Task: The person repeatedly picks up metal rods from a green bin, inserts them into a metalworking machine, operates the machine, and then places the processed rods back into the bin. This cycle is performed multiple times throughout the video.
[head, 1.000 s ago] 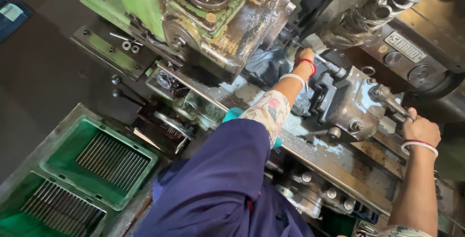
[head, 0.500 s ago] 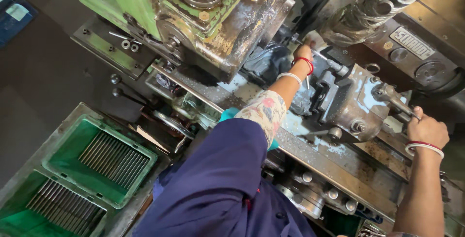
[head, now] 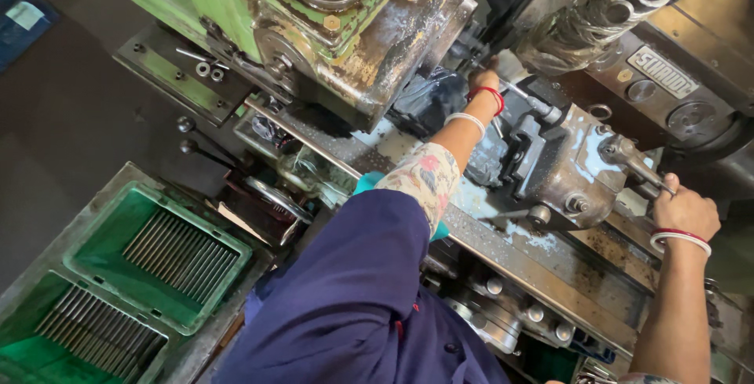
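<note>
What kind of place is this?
Probably a metal workshop or small factory. A big, oily green lathe-like machine fills the view, green crates hold rows of metal rods, and the right hand grips a lever.

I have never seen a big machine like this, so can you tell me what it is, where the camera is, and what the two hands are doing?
The camera sits on the person's head and looks down, so you see their own arms. The big green and grey thing is a metal-working machine, worn and oily. The left hand reaches deep into the middle of it; what its fingers touch is hidden. The right hand grips a metal handle on the machine's sliding block. Down at the left, two green trays hold rows of thin metal rods. A few small nuts lie on a ledge.
</note>
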